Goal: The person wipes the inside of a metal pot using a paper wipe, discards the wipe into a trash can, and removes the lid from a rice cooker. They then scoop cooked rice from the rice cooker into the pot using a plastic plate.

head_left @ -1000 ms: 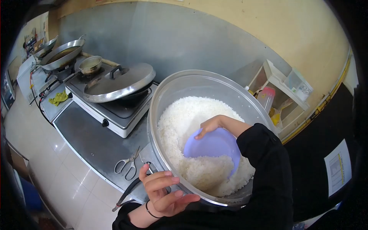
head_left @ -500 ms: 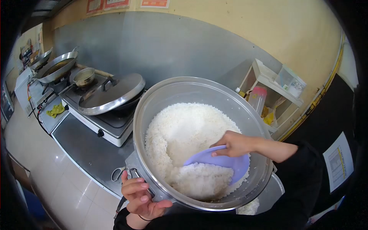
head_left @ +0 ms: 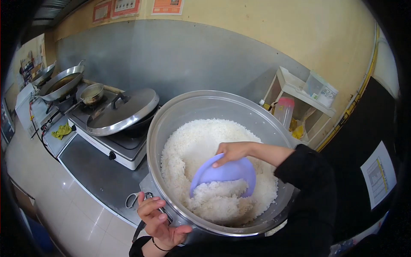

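A large metal pot (head_left: 284, 124) holds a mass of white cooked rice (head_left: 214, 132). Inside it, my right hand (head_left: 233, 153) grips the rim of a purple plastic plate (head_left: 222, 170), thumb on the near face. The plate stands tilted with its lower part in the rice, and loose clumps lie against it. At the pot's lower left side, my left hand (head_left: 159, 222) is open, fingers apart and slightly curled beside the side handle (head_left: 168, 214). Its thumb is at the pot's outer wall; whether it presses there I cannot tell.
Left of the pot, a domed lid (head_left: 124, 112) rests on a gas stove (head_left: 115, 147), near a small saucepan (head_left: 92, 94) and a wok (head_left: 62, 83). Scissors (head_left: 131, 200) lie by my left hand. A white shelf (head_left: 295, 88) with containers stands behind right.
My right hand has moved left with the purple plate, which now stands more upright and pushes rice. My left hand stays beside the pot handle. The view has shifted slightly.
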The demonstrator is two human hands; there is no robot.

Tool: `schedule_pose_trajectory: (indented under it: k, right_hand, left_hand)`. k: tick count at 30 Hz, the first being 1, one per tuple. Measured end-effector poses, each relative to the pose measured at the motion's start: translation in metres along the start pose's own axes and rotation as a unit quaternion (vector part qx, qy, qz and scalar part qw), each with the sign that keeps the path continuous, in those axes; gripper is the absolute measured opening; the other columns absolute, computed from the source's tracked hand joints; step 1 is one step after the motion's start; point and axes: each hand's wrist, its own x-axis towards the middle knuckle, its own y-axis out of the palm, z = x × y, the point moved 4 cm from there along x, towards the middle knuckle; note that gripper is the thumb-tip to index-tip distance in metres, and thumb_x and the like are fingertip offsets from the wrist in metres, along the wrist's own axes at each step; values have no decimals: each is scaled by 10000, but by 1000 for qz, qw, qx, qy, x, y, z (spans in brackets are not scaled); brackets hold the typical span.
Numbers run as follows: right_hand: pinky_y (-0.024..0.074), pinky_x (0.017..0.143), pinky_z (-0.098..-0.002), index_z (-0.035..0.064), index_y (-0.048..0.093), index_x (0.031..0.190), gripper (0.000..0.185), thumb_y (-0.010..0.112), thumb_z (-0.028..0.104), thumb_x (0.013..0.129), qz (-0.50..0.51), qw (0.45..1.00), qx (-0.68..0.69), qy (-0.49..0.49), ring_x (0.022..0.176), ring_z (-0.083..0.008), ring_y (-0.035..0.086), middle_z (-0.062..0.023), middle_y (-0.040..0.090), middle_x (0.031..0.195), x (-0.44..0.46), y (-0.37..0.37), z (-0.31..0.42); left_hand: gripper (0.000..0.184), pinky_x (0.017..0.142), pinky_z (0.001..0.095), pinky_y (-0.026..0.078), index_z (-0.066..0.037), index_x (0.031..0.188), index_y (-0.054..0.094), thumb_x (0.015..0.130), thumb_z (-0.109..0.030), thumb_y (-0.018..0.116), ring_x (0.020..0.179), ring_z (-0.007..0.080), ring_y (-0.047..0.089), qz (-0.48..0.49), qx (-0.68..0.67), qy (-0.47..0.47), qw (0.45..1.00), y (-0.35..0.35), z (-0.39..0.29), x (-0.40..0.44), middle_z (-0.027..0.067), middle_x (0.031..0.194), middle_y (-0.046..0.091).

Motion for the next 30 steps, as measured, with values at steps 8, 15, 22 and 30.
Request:
schedule_pose_trajectory:
  k: [8, 15, 22, 30]
  right_hand:
    - [420, 572, -274, -43, 592, 799, 506, 543, 454, 718, 118, 990, 32, 66, 664, -143, 523, -105, 576, 744, 55, 17, -25]
    - [415, 677, -292, -33, 570, 885, 539, 525, 478, 719, 119, 977, 111, 136, 798, -159, 515, -122, 561, 867, 34, 19, -34]
    - [399, 727, -262, -38, 531, 962, 543, 519, 455, 736, 33, 964, 122, 233, 820, -153, 513, -115, 562, 871, -4, 32, -92]
    - [402, 567, -243, -25, 587, 810, 455, 509, 421, 765, -35, 979, 136, 148, 604, -117, 496, -53, 560, 667, -28, 20, -56]
  left_hand:
    - [583, 918, 482, 170, -146, 1086, 281, 694, -503, 523, 913, 247, 378, -42, -8, 3, 999, 2, 2, -3, 125, 961, 365]
    - [670, 928, 497, 171, -162, 1161, 273, 670, -539, 528, 957, 281, 363, -55, -28, 49, 997, -6, 13, -12, 150, 1014, 347]
    - [742, 954, 505, 130, -188, 1201, 265, 621, -528, 578, 1001, 304, 351, -60, -83, 54, 993, -25, 29, -31, 141, 1013, 334]
    - [727, 950, 514, 134, -191, 1197, 273, 621, -486, 604, 993, 299, 362, -46, -103, 59, 992, -30, 36, -38, 132, 977, 362]
